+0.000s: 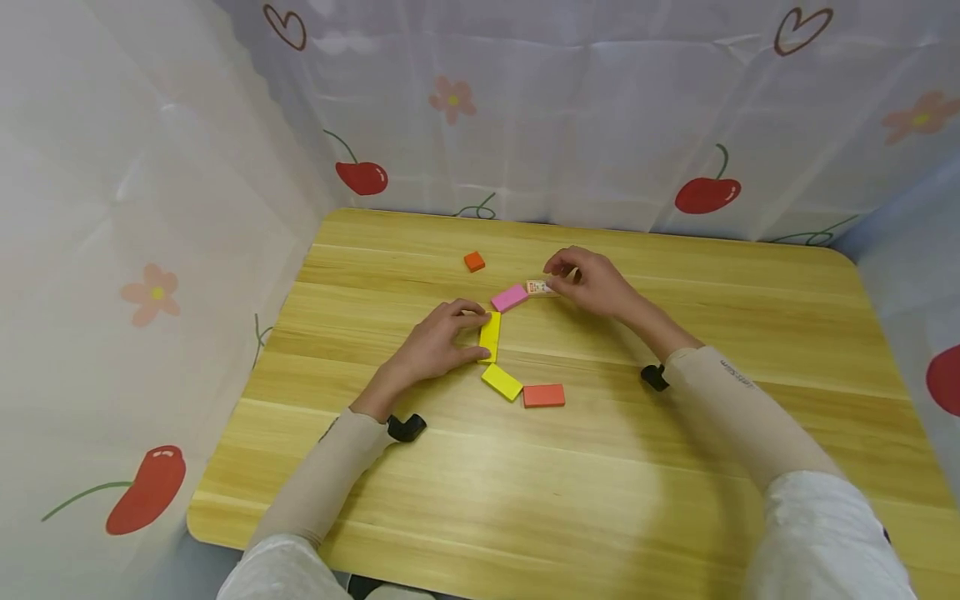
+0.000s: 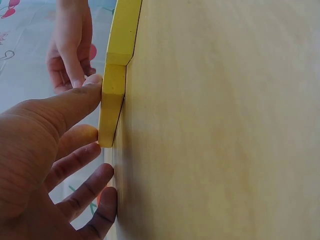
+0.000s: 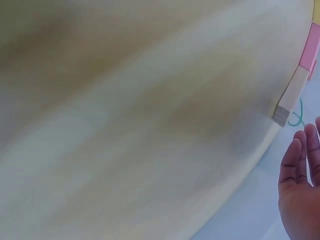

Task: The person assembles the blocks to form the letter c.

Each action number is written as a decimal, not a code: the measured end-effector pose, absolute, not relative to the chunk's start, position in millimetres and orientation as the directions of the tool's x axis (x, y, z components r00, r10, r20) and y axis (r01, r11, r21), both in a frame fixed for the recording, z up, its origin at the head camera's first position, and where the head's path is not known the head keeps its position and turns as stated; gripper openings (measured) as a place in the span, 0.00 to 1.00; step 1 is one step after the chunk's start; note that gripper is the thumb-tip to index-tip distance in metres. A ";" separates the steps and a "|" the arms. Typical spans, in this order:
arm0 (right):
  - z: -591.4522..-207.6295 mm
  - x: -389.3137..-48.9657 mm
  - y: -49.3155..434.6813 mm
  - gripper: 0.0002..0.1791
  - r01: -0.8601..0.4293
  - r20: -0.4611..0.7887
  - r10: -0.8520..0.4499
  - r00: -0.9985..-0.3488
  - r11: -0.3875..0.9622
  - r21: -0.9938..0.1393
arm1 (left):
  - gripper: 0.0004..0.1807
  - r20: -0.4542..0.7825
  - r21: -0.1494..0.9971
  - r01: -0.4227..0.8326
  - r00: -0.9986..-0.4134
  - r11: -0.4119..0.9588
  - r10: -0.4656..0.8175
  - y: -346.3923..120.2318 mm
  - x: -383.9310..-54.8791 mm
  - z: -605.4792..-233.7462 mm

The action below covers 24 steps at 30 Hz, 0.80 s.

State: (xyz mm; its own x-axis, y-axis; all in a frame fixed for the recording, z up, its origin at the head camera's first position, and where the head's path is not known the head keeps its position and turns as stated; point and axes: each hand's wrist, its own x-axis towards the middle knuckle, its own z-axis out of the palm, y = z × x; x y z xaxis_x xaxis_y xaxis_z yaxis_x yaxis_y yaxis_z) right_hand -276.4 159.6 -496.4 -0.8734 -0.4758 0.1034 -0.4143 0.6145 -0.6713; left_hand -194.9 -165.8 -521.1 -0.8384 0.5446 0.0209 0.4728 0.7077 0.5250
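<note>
Flat domino blocks form a bent row. My left hand pinches the upright-running yellow domino lengthwise, thumb at its near end and index finger at its far end. Just below it lies a second yellow domino, then a red domino. Beyond the held one come a pink domino and a white domino with printed marks. My right hand hovers by the white one's right end, overlapping it in the head view. In the right wrist view, the right hand's fingers are loosely extended beside that domino, holding nothing.
A small orange block lies apart, behind the row. All blocks are on a wooden table with rounded corners. A printed curtain hangs along the table's back and sides. Dark wrist cameras sit under both forearms.
</note>
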 end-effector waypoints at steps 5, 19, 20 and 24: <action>-488.8 -287.4 145.9 0.14 -0.452 0.101 -0.514 -0.852 0.623 -0.638 | 0.35 0.017 0.525 0.465 -0.843 0.713 0.537 -166.1 -194.2 -521.1; -488.3 -321.6 104.3 0.20 -0.449 -0.015 -0.586 -0.810 0.636 -0.628 | 0.35 0.020 0.522 0.470 -0.841 0.712 0.540 -167.9 -193.7 -521.0; -488.2 -324.4 101.5 0.21 -0.442 -0.030 -0.588 -0.808 0.639 -0.630 | 0.35 0.022 0.522 0.472 -0.840 0.710 0.542 -167.7 -193.9 -520.7; -485.6 -331.8 89.1 0.26 -0.405 -0.103 -0.602 -0.792 0.645 -0.648 | 0.34 0.019 0.522 0.474 -0.837 0.709 0.546 -166.6 -194.3 -519.8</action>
